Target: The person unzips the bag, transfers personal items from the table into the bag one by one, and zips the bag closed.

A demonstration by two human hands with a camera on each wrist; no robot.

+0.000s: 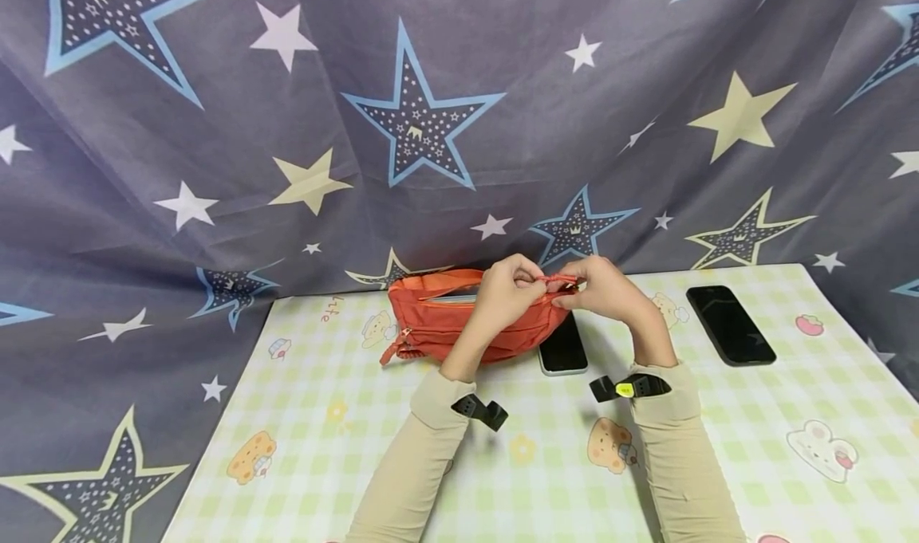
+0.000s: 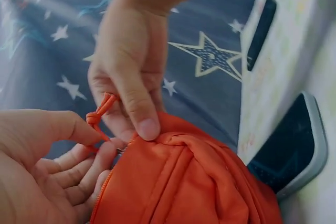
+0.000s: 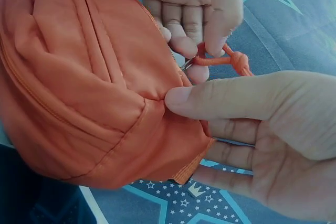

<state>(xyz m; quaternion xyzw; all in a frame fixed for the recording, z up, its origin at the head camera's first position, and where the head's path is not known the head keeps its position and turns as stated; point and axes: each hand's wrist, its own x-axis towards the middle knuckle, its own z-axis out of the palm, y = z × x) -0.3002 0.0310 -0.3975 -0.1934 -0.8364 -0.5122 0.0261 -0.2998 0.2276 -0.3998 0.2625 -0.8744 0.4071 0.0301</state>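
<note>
An orange-red zippered pouch (image 1: pixel 445 329) rests near the back edge of the table, its top zipper partly open, with something pale showing in the gap. My left hand (image 1: pixel 506 289) pinches the knotted orange cord (image 3: pixel 239 61) of the zipper pull between thumb and finger, beside the teeth. At the pouch's right end, my right hand (image 1: pixel 606 288) grips the fabric, thumb (image 3: pixel 184 100) on the outer side and the fingers behind. Both hands are close together there. Partly under that end lies a phone (image 1: pixel 563 348) with a dark screen and pale edge.
A second, black phone (image 1: pixel 731 325) lies apart on the right of the table. The table wears a green checked cloth (image 1: pixel 345 463) with cartoon prints. Behind it hangs a grey star-patterned curtain (image 1: pixel 459 224). Another strap (image 1: pixel 389 353) sticks out from the pouch's left end.
</note>
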